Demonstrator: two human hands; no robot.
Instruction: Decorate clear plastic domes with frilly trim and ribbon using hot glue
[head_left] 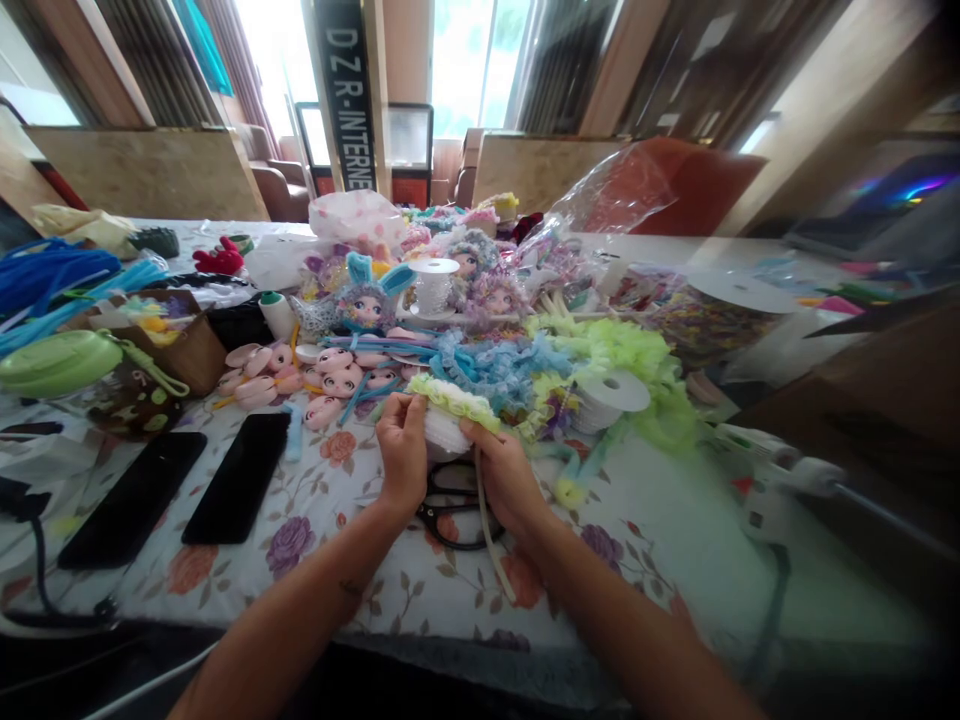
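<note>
A white rounded piece [445, 430] with a pale green ruffled trim [454, 398] along its top is held between my two hands. My left hand [403, 440] pinches its left edge with closed fingers. On its right side my right hand [504, 465] grips the trimmed edge, and a thin cream strip [487, 530] hangs down beside that hand onto the cloth. Black-handled scissors [450, 540] lie beneath the piece, partly hidden by it and the right hand. Blue ruffled trim [499, 365] is heaped just behind.
Doll faces [337, 378] and two dark phones [236, 480] [135, 500] lie left on the flowered tablecloth [315, 580]. Dolls [367, 305], a white spool [611, 395] and green tulle [645, 370] stand behind and right. A glue gun [772, 480] is at the right.
</note>
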